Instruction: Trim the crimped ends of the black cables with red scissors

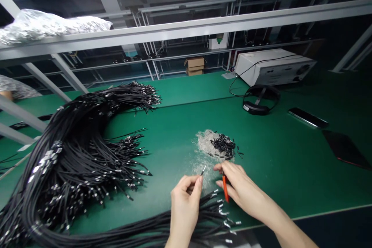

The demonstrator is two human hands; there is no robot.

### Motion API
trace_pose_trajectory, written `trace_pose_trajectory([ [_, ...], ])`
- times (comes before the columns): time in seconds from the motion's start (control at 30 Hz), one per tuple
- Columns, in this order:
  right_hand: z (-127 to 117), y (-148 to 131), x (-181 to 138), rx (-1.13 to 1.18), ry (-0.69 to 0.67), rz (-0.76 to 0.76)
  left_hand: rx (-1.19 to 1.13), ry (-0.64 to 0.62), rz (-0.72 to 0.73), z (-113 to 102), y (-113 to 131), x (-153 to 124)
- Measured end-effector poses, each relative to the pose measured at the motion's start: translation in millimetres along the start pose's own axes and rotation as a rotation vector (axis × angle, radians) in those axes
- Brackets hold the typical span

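Left hand (186, 201), thumb and forefinger pinched together, grips a cable end (202, 171) at lower centre of the frame. Right hand (238, 186), loosely curled with thumb and forefinger apart, holds an orange tool (225, 189) just to the right. The cable end slants up and rightward, its pale tip in the gap between the hands, apart from the tool; the orange handle stands nearly upright in the frame. Above the tip lie clear strands (205, 143) and black scraps (223, 144); loose cables (139, 221) run below the hands, and a heaped bundle (78, 143) fills the left. A headset (255, 109) and phone (308, 117) rest at right. Fingers hide the tool's working end, the left hand covers the gripped cable's run, and the bundle is cut off at lower left. A flat dark object (345, 149) at far right is hard to make out.
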State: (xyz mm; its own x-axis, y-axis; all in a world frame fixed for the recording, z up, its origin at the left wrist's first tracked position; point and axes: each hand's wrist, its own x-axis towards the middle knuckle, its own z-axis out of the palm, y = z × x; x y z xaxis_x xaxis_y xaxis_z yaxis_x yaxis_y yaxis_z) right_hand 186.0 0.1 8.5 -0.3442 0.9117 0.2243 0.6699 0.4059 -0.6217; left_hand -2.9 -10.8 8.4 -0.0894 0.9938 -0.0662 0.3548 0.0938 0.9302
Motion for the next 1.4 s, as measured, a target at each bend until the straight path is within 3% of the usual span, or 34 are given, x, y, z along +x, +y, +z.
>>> trace_pose_trajectory([
  [0.37, 21.7, -6.0, -2.5, -0.354, 0.168, -0.189, -0.15, -0.004, -0.138, 1.6, 5.7, -2.2],
  [0.77, 18.2, -8.0, 3.0, -0.508, 0.155, -0.246, -0.176, -0.018, -0.162, -0.5, 6.0, -4.7],
  [1.4, 20.0, -6.8, 4.0, -0.449, 0.184, -0.173, -0.2, -0.018, -0.144, 1.1, 8.4, -5.4],
])
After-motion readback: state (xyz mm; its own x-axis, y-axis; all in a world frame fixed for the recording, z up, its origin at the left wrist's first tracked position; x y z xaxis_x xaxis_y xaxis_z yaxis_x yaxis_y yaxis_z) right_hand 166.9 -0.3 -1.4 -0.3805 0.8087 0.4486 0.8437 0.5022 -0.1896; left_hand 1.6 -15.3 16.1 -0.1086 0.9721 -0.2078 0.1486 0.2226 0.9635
